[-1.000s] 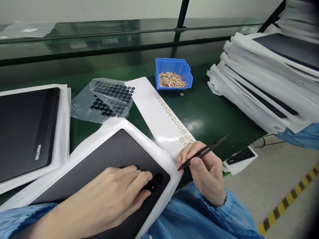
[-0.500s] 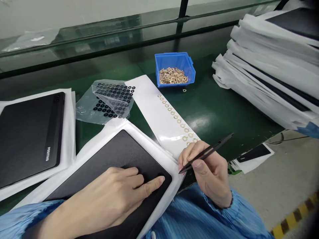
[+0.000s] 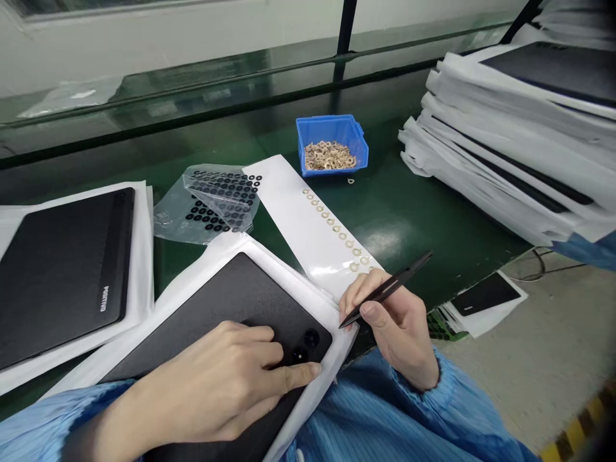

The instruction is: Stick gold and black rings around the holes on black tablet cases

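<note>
Two hands work at the black tablet (image 3: 216,295): the left hand (image 3: 216,378) lies open on its back beside the camera lenses (image 3: 312,338), while the right hand (image 3: 394,327) pinches black tweezers (image 3: 414,267), their tips slanting toward the tablet's nearest corner. Beyond the tablet lie a white strip of gold washers (image 3: 308,231) and a blue bin (image 3: 301,144).

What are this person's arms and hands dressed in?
The left sleeve and right sleeve are blue, finely striped smock fabric, with the right cuff gathered at the wrist. The left hand and right hand wear no gloves.
</note>
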`<state>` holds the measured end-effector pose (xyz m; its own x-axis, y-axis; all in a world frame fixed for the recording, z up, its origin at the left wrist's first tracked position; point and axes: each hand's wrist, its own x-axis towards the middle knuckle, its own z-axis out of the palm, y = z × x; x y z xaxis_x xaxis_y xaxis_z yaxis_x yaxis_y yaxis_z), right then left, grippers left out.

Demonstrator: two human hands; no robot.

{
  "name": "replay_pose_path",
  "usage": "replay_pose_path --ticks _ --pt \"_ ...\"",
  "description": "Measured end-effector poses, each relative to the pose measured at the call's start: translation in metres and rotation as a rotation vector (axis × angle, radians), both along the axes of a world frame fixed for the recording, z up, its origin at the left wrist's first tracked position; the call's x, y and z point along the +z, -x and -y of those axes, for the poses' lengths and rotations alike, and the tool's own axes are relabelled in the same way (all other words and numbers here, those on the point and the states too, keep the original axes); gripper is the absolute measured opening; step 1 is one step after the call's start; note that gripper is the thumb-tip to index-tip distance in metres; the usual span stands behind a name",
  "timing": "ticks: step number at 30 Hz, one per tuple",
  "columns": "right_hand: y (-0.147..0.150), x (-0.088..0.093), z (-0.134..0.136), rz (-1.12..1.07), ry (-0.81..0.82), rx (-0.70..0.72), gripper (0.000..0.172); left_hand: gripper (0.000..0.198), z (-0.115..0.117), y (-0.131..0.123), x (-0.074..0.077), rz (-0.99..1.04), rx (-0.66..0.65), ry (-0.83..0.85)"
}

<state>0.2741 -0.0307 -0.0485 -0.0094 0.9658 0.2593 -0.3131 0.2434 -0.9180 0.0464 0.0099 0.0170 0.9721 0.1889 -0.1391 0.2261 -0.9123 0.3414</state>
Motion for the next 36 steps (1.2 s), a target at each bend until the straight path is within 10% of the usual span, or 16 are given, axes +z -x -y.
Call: replay_pose_path --ticks 6,11,18,24,32,36 --pt "0.005 0.052 -0.032 0.423 -0.112 0.159 0.014 0.04 0.004 0.001 0.0 0.011 0.025 -0.064" --pt "0.065 0.095 -0.107 0.803 -0.376 0.292 0.012 0.037 0.005 0.003 -0.007 0.126 0.052 -0.115" --pt "0.15 0.055 -0.197 0.811 -0.278 0.298 0.011 0.031 0.009 0.007 -0.012 0.199 0.117 -0.16" --pt "0.171 0.033 -0.214 0.844 -0.301 0.41 0.007 0.039 0.007 0.011 -0.021 0.212 0.141 -0.194" --pt "0.146 0.064 -0.203 0.894 -0.359 0.456 0.008 0.03 0.009 0.008 -0.013 0.203 0.158 -0.257" --pt "0.094 0.072 -0.184 0.935 -0.342 0.457 0.015 0.012 -0.011 0.019 -0.012 0.285 0.589 -0.326"
